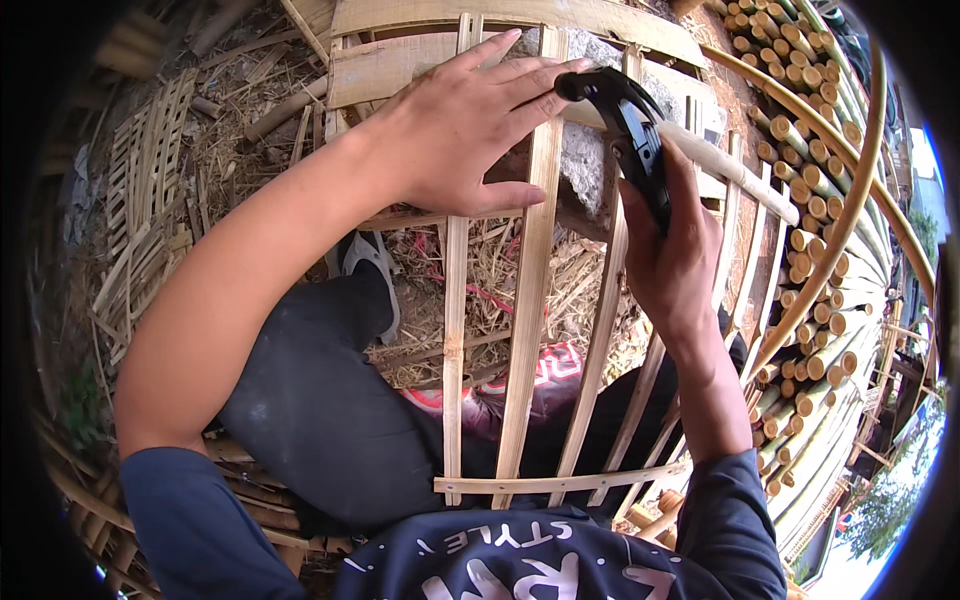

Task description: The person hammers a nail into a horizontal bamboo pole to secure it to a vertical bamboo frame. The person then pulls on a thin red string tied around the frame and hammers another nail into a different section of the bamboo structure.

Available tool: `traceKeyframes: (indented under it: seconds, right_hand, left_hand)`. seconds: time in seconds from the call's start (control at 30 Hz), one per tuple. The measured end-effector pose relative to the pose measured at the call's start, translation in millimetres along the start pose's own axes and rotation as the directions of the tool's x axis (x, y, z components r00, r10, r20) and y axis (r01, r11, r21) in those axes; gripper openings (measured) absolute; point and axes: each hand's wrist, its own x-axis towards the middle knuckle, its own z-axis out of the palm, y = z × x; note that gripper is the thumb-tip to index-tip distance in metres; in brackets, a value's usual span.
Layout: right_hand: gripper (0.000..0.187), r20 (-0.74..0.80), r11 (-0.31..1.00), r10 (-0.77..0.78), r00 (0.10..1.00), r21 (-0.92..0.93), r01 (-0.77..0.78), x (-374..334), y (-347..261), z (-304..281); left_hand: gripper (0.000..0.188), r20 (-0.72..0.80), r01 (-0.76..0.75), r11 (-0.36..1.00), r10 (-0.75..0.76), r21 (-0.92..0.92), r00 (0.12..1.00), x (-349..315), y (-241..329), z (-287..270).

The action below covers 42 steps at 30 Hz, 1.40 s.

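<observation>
Across my lap lies a frame of pale bamboo slats [522, 300], joined at its near end by a thin nailed crosspiece [560, 485]. My left hand [480, 125] rests palm down over the far part of the slats, its fingers spread. Close to those fingertips, my right hand [672, 225] grips a hammer [632, 120] by its black head. A pale round handle [735, 178] extends from the head toward the right. Beneath the slats at the far end sits a rough grey stone block [585, 165], partly covered by the frame and my hands.
Cut bamboo poles [815, 290] are stacked along the right, with a bent bamboo strip [850, 210] curving before them. Wide boards [520, 15] lie at the far side. Woven slat panels [145, 190] and straw litter [225, 150] cover the ground at left.
</observation>
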Motion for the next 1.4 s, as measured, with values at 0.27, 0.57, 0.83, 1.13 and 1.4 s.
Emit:
traceKeyframes:
  seconds: [0.27, 0.57, 0.83, 1.13, 1.4]
  right_hand:
    - [0.049, -0.390, 0.981, -0.127, 0.912, 0.086, 0.174, 6, 6, 11]
    - [0.047, -0.159, 1.000, -0.007, 0.987, -0.017, 0.004, -11, 3, 9]
    - [0.045, -0.088, 0.989, -0.076, 0.993, -0.136, 0.063, 2, -3, 5]
    - [0.043, -0.469, 0.966, -0.067, 0.881, 0.189, 0.174, -19, 4, -5]
    - [0.055, -0.550, 0.904, 0.098, 0.829, 0.398, 0.157, -36, 1, -61]
  left_hand:
    - [0.090, 0.009, -0.009, 1.000, 0.010, -0.024, 1.000, 2, -1, 3]
    - [0.092, 0.013, 0.003, 0.997, -0.002, -0.080, 1.000, -2, 1, 6]
    - [0.090, 0.147, 0.091, 0.996, -0.089, -0.004, 0.985, -7, 3, 4]
    - [0.090, 0.004, 0.027, 0.994, -0.027, -0.108, 1.000, -1, 7, 10]
    - [0.083, -0.005, 0.041, 0.993, -0.042, -0.113, 0.999, 12, 8, -6]
